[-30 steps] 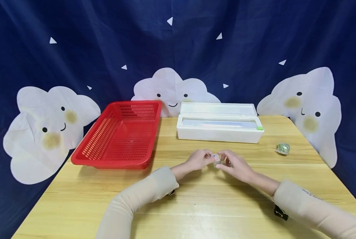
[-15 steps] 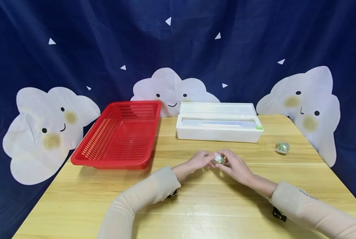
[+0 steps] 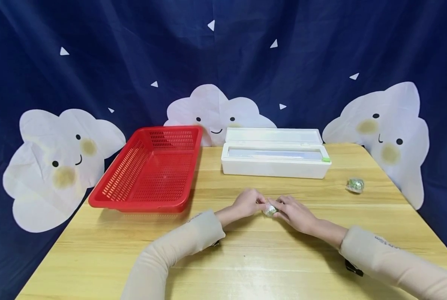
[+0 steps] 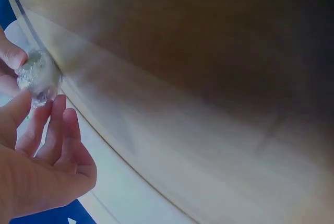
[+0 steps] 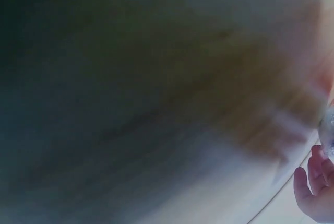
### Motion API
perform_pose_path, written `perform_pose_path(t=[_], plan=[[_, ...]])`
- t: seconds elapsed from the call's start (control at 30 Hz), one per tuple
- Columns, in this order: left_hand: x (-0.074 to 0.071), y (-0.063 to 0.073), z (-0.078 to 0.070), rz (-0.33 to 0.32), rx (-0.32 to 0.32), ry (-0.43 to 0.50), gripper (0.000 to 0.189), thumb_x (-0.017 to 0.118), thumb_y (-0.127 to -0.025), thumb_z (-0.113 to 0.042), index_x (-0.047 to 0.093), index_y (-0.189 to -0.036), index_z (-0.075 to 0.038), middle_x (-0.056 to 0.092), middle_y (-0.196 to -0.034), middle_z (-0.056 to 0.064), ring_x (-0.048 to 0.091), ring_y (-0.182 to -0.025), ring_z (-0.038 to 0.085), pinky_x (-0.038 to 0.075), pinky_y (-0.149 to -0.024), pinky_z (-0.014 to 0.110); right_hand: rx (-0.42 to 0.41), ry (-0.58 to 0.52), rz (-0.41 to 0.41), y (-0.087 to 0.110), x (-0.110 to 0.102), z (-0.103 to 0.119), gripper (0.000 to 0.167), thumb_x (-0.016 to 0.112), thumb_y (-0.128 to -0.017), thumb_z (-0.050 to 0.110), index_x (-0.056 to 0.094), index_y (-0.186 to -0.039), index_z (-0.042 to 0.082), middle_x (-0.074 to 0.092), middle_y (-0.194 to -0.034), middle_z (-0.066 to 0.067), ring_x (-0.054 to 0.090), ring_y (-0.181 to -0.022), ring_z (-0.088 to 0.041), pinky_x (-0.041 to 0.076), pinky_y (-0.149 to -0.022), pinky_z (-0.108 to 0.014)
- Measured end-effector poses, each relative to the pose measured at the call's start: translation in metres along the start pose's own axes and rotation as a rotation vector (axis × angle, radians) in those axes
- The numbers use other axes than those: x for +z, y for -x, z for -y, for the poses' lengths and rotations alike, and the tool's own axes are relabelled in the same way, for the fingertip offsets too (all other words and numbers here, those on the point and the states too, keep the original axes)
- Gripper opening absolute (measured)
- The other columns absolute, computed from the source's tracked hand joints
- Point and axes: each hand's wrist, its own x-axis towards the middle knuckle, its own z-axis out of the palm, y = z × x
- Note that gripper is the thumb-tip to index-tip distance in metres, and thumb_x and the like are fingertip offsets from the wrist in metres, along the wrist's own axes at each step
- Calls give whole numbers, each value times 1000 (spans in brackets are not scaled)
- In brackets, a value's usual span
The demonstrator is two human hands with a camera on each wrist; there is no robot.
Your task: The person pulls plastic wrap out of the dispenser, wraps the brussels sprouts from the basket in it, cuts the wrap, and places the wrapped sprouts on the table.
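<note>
Between both hands, over the middle of the table, is a small roundish lump wrapped in crinkled clear plastic film [image 3: 270, 209]. My left hand [image 3: 247, 203] pinches its left side with the fingertips; in the left wrist view the wrapped lump [image 4: 37, 78] shows shiny film with a pale green tint inside. My right hand [image 3: 296, 214] holds it from the right, thumb and fingers around that side. What the film covers cannot be made out. At the right wrist view's edge, only part of the wrapped lump [image 5: 327, 130] shows.
A second film-wrapped green lump [image 3: 355, 186] lies on the wooden table [image 3: 245, 266] to the right. Behind the hands stands a long white box [image 3: 275, 168], lid raised, with a green tab at its right end. A red perforated basket [image 3: 144, 204] stands left.
The wrapped lump has turned in the fingers and come slightly nearer the person. Both hands have shifted their fingertips around it. The basket, box and second lump stay put.
</note>
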Motion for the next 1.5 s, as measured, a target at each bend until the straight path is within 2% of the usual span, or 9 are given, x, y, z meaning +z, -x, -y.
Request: perform_pose_path(t=[0.1, 0.33, 0.4, 0.6, 0.7, 0.87, 1.2, 1.33, 1.5], plan=[[0, 0, 0, 13, -5, -49, 9, 70, -80, -19, 73, -79, -10, 70, -85, -2, 45, -54, 1, 36, -51, 13, 16, -28, 12, 0, 1, 0, 49, 66, -81, 19, 53, -124, -2, 58, -92, -7, 53, -82, -18, 48, -67, -30], [-3, -1, -2, 55, -53, -85, 8, 72, -77, -22, 72, -77, -15, 68, -78, -7, 53, -64, 1, 37, -61, 16, 60, -155, 41, -1, 1, -3, 53, 70, -77, 28, 57, -116, -5, 61, -102, -10, 56, -96, -26, 48, -80, -42], [-3, -2, -1, 61, -57, -73, 8, 72, -77, -22, 73, -79, -14, 69, -78, -6, 55, -67, 2, 37, -64, 17, 50, -160, 40, -3, 1, -3, 50, 72, -75, 29, 59, -113, -2, 61, -99, -7, 56, -91, -23, 49, -76, -38], [-11, 4, 0, 70, -57, -99, 31, 69, -81, -29, 68, -106, -12, 70, -91, -4, 63, -89, 11, 41, -83, 31, 52, -142, 4, -6, -4, -4, 43, 72, -76, 23, 62, -109, -1, 63, -95, -7, 58, -84, -20, 50, -69, -32], [-19, 13, 4, 38, -42, -155, 46, 67, -80, -38, 61, -118, -12, 70, -96, -3, 62, -96, 14, 37, -86, 37, 95, -157, -33, -6, -8, -6, 43, 72, -76, 21, 61, -109, -3, 64, -99, -13, 58, -80, -18, 49, -68, -31], [-28, 34, 13, 9, -6, -222, 57, 69, -75, -45, 60, -119, -10, 69, -101, 2, 62, -93, 18, 35, -80, 34, 197, -191, -52, 0, -16, -14, 44, 73, -76, 20, 60, -110, -5, 63, -102, -17, 51, -68, -10, 43, -58, -22], [-38, 72, 27, -43, -2, -279, 61, 73, -71, -44, 60, -120, -10, 68, -103, 5, 57, -94, 22, 35, -81, 37, 278, -159, -53, 28, -37, -51, 41, 73, -75, 17, 61, -107, -6, 65, -98, -20, 59, -72, -15, 50, -63, -32], [-41, 83, 30, -104, 19, -342, 64, 71, -71, -48, 59, -121, -10, 68, -102, 5, 57, -94, 24, 35, -79, 39, 329, -139, -38, 43, -46, -66, 42, 71, -76, 17, 60, -109, -8, 64, -98, -22, 60, -71, -16, 50, -61, -32], [-46, 93, 30, -222, 107, -400, 69, 72, -69, -50, 56, -124, -11, 64, -113, 8, 55, -100, 27, 36, -81, 41, 390, -102, -43, 63, -55, -79, 42, 71, -77, 18, 61, -108, -7, 65, -92, -18, 58, -70, -15, 46, -56, -30]])
